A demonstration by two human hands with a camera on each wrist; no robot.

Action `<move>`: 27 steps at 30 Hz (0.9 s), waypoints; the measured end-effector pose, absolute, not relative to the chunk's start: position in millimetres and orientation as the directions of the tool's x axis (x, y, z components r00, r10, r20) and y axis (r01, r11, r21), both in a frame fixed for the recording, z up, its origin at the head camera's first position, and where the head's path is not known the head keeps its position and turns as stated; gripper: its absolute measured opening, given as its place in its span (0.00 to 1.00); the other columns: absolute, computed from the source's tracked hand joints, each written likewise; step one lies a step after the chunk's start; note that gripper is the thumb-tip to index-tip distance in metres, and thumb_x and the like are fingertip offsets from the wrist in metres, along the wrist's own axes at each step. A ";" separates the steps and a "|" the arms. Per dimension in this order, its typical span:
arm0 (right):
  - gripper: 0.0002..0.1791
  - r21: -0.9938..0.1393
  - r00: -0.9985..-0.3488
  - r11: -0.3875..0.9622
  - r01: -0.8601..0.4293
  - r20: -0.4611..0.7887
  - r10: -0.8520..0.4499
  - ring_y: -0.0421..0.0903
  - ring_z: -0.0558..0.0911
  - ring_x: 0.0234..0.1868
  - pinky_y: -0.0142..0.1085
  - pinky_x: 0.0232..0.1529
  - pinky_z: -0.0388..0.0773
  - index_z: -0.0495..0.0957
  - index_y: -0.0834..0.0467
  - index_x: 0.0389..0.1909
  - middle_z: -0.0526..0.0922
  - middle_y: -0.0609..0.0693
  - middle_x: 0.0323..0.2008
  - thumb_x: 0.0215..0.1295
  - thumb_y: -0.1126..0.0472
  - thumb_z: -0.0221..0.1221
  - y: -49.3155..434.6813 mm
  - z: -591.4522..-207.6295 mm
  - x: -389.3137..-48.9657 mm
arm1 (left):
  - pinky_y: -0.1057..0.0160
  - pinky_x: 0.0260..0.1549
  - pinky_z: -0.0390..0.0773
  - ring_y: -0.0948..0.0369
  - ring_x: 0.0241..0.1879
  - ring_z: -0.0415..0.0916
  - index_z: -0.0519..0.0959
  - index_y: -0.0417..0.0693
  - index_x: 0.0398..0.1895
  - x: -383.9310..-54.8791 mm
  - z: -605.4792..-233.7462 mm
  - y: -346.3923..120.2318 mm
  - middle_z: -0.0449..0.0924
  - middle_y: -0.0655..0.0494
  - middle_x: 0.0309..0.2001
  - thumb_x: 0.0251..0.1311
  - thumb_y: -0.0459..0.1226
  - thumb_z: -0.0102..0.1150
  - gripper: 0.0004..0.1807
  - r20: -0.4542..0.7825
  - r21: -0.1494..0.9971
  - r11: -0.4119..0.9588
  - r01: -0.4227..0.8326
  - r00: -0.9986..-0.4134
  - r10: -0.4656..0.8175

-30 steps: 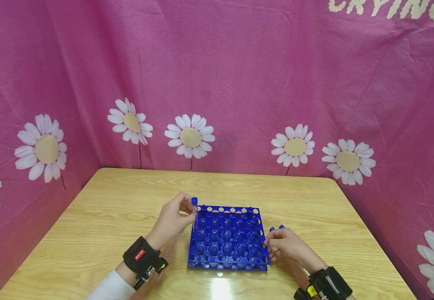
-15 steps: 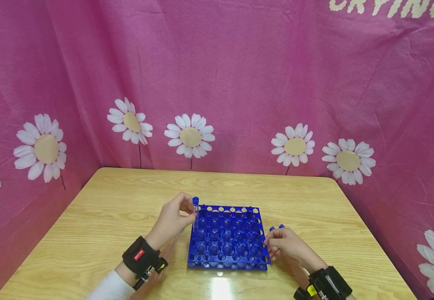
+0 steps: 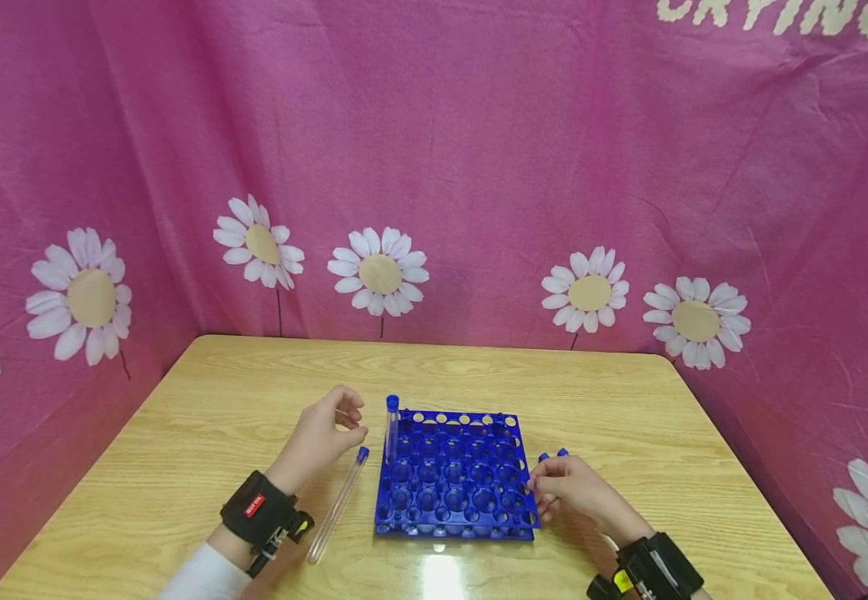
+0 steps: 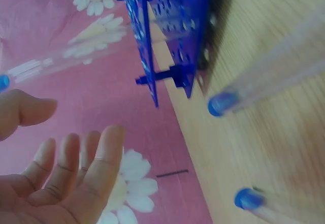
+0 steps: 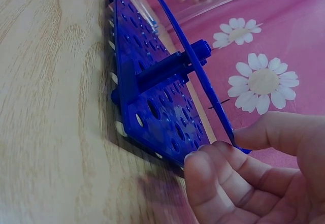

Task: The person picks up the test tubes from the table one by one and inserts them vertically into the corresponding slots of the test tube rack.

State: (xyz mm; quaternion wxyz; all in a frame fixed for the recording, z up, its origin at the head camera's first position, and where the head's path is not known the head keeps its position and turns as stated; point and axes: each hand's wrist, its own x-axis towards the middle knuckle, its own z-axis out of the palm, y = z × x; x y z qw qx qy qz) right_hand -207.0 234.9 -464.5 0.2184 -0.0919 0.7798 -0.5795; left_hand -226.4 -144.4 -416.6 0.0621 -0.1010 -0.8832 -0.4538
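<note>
A blue tube rack [image 3: 456,477] stands on the table. Upright in its far left corner is a clear test tube [image 3: 393,432] with a blue cap. My left hand [image 3: 319,437] is just left of that tube, apart from it, holding nothing; the left wrist view shows its fingers [image 4: 104,155] relaxed and parted from the thumb. On the other side, my right hand [image 3: 579,490] pinches the rack's right edge. Thumb and fingers meet at the top plate's corner in the right wrist view, where the rack [image 5: 152,102] shows its two levels.
Left of the rack a capped test tube [image 3: 338,507] lies on the wooden table [image 3: 253,392]. The left wrist view has two lying tubes, one with its blue cap [image 4: 249,198] lower down. Two blue caps [image 3: 563,452] show behind my right hand. A pink daisy-print curtain surrounds the table.
My left hand has let go of the test tube and moved left, leaving the tube upright in the rack. The lying tube is now uncovered. My right hand keeps its place.
</note>
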 end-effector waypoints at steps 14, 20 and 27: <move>0.11 -0.945 -0.885 0.306 0.119 -0.241 -0.399 0.41 0.79 0.24 0.34 0.28 0.83 0.74 0.74 0.38 0.77 0.47 0.25 0.62 0.68 0.52 235.9 -466.2 -208.1 | 0.66 0.21 0.67 0.58 0.25 0.68 0.72 0.28 0.51 -228.0 -427.7 -176.0 0.73 0.46 0.32 0.53 0.28 0.62 0.22 -0.045 0.621 0.784 -0.007 -0.999 0.027; 0.11 -0.947 -0.879 0.295 0.128 -0.247 -0.409 0.41 0.79 0.25 0.34 0.29 0.83 0.74 0.75 0.39 0.77 0.47 0.26 0.64 0.67 0.51 235.9 -465.7 -207.9 | 0.59 0.29 0.75 0.53 0.32 0.72 0.74 0.25 0.48 -229.9 -435.6 -182.5 0.78 0.34 0.42 0.51 0.27 0.62 0.20 -0.049 0.505 0.863 -0.020 -0.999 0.006; 0.12 -0.949 -0.876 0.287 0.128 -0.244 -0.417 0.41 0.78 0.25 0.34 0.28 0.83 0.73 0.75 0.39 0.77 0.47 0.26 0.65 0.67 0.51 235.4 -465.5 -207.6 | 0.59 0.29 0.75 0.52 0.32 0.72 0.77 0.27 0.40 -232.5 -439.5 -183.9 0.79 0.40 0.36 0.49 0.25 0.58 0.13 -0.060 0.444 0.895 -0.033 -0.998 -0.007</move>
